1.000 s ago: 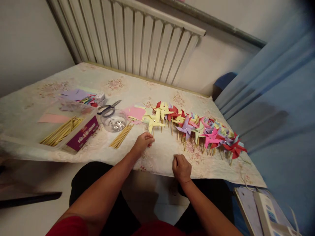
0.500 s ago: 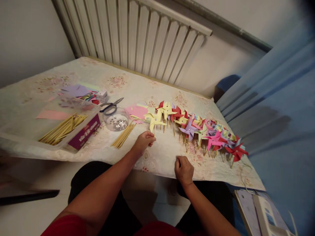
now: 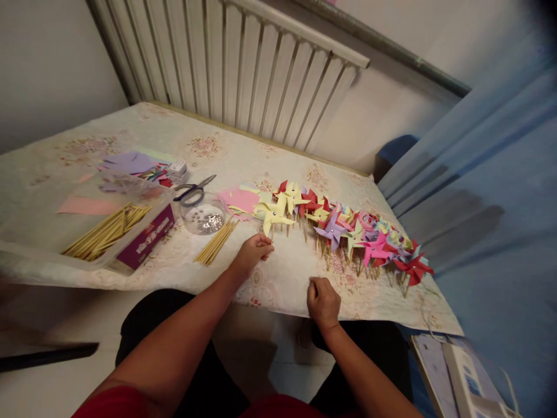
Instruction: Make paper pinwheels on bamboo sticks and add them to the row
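At the left of the frame, a clear box [image 3: 87, 247] of wooden sticks sits on the surface [image 3: 52, 191]; a round dish [image 3: 203, 217] and a loose stick bundle [image 3: 216, 240] lie right of it. At centre, your left hand [image 3: 251, 253] pinches the stick of the yellow pinwheel [image 3: 272, 215], fingers closed narrow around it, its head at the left end of the pinwheel row [image 3: 348, 229]. Compared with a second ago, that grip and pinwheel position are nearly unchanged; only the view has shifted slightly. Lower centre-right, your right hand [image 3: 322, 302] rests curled at the surface edge; whether it holds anything cannot be determined.
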Demonstrator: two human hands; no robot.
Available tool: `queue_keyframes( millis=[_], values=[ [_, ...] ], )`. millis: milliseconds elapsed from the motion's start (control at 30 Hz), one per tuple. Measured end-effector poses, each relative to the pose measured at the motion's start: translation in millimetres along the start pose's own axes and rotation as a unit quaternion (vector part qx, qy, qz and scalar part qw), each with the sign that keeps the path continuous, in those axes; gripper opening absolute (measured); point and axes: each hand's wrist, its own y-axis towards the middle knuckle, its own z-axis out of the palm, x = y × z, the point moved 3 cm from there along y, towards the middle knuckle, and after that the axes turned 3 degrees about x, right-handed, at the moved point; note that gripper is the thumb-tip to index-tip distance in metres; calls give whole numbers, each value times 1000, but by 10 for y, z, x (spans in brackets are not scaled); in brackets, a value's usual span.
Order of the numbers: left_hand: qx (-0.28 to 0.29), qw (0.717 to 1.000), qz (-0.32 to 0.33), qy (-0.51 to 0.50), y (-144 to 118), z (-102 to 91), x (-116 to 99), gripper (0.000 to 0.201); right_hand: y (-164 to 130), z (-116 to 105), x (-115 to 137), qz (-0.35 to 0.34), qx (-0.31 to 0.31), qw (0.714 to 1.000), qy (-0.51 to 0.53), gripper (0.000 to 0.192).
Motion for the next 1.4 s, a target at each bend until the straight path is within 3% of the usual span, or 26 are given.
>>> queue_keyframes(
  millis=[1200,1400],
  values=[
    [2,1000,-13,-3,-28,3,-44,29,-10,-8,11,14,0,1000,-2,20],
    [15,1000,-13,-8,0,12,-3,29,100,-21,59,71,4,995,76,23]
  ],
)
